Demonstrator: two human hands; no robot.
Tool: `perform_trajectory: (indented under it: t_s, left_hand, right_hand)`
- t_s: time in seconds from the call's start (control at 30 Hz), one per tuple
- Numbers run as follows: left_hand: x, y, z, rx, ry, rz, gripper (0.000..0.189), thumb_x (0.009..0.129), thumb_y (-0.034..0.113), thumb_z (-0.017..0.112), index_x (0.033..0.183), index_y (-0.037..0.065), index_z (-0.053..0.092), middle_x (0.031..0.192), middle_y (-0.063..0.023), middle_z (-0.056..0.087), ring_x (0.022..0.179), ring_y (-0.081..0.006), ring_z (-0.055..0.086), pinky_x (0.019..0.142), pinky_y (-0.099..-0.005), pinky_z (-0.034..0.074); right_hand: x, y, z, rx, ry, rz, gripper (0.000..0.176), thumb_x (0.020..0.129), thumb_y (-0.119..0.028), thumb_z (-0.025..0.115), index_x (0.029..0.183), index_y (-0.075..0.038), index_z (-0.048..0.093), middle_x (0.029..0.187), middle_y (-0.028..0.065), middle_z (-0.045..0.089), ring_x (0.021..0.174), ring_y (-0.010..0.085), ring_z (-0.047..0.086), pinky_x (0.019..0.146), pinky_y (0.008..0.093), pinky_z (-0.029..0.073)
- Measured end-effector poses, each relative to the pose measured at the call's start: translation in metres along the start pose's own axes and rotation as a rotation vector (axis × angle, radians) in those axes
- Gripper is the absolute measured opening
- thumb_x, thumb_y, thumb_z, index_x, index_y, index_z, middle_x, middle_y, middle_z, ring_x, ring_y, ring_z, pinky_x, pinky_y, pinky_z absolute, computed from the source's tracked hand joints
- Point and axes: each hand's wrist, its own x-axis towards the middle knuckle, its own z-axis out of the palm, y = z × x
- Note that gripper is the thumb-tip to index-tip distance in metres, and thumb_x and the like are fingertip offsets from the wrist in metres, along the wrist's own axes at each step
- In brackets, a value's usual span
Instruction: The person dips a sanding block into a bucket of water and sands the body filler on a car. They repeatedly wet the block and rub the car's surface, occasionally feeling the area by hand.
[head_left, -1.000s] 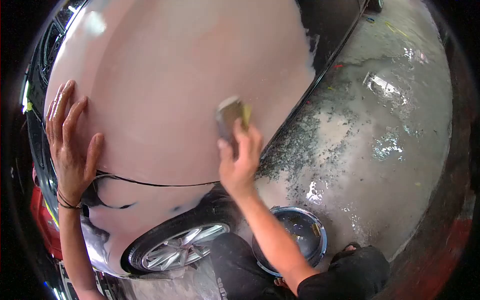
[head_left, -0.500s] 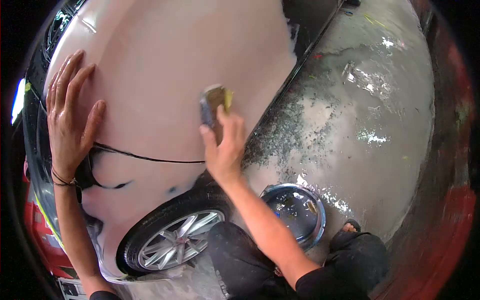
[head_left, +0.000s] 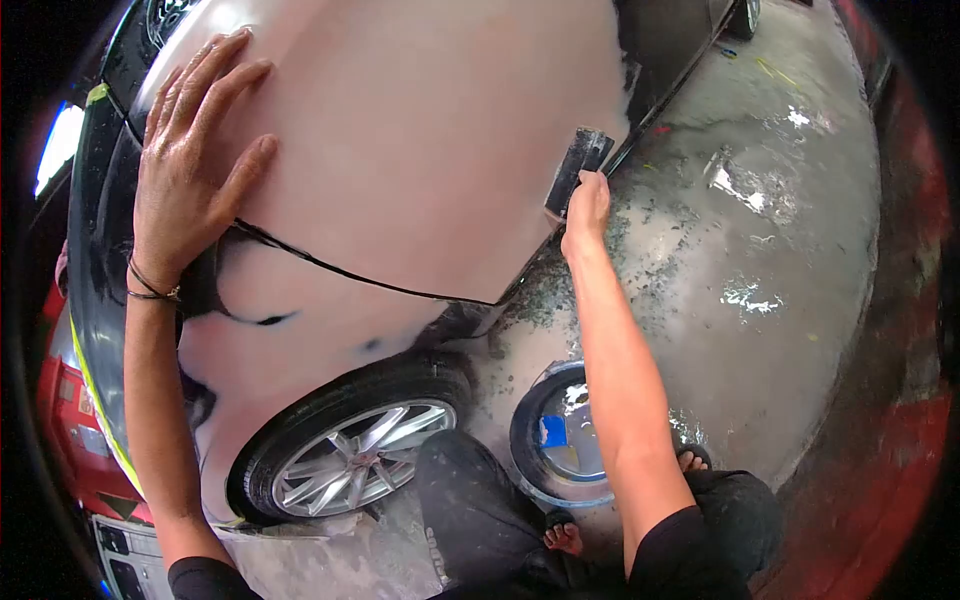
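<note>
A pinkish-grey, smooth car body panel [head_left: 410, 170] fills the upper middle, black along its far edges. My left hand [head_left: 195, 150] lies flat on the panel, fingers spread, with nothing in it. In my right hand [head_left: 588, 208] is a dark, flat sanding block [head_left: 580, 168], its long side against the panel near the bottom edge. The fingers behind the block are partly hidden. Between my hands and the wheel [head_left: 355, 460], a dark gap line crosses the panel.
On the wet concrete floor [head_left: 780, 340] a round bucket [head_left: 518, 445] stands below my right forearm, which covers part of it. A blue piece [head_left: 552, 431] shows inside it. My knees and feet are close to the bucket and wheel. Red surfaces border both sides.
My right hand has carried the sanding block rightward and up in view, from the middle of the panel to its lower edge. My left hand stays on the panel while the view shifts.
</note>
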Motion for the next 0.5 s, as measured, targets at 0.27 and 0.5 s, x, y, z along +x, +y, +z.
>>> perform_trajectory:
  t_s: [0.27,0.5]
  left_hand:
    - [0.006,0.005,-0.006,-0.014,-0.017,0.051,0.058,0.100,0.032,0.075,0.154,0.014,0.064,0.171,-0.0125,0.052,0.161,-0.0365,0.044,0.134,-0.0525,0.031]
    - [0.006,0.002,-0.007,0.004,-0.058,0.040,0.059,0.099,0.034,0.076,0.155,0.017,0.064,0.172,-0.0104,0.052,0.161,-0.0345,0.044,0.135,-0.0519,0.031]
  right_hand:
    - [-0.002,-0.002,0.016,-0.395,0.101,-0.005,0.068,0.115,-0.038,0.053,0.146,0.021,0.042,0.139,0.0423,0.063,0.133,0.0537,0.064,0.115,0.0531,0.048]
    - [-0.185,0.031,0.057,-0.425,0.092,-0.386,0.063,0.112,-0.030,0.059,0.151,0.017,0.042,0.147,0.0438,0.056,0.140,0.0546,0.057,0.118,0.0572,0.044]
